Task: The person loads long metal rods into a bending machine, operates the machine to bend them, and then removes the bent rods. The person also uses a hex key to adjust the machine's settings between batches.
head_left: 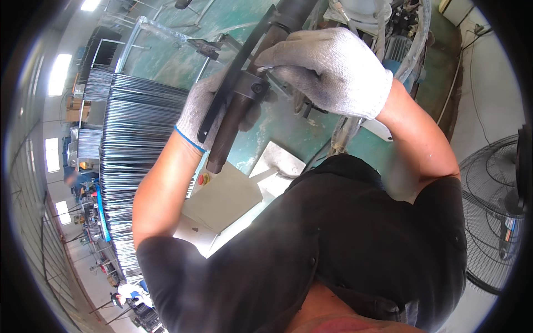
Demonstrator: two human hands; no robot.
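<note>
Above the green floor [280, 129], the blue-cuffed, white-gloved left hand [196, 109] grasps a dark cylindrical metal bar [231, 127] beside a long black plate [222, 94], while the white-gloved right hand [338, 71] curls close by, its grip impossible to tell.

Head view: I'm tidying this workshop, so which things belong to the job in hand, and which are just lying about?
Likely in the job: dark shaft, in the left grip; black flat bar beside it; bolted collar, near the right grip.

Apparently aside: thin metal rods; wire-caged fan; grey box.
</note>
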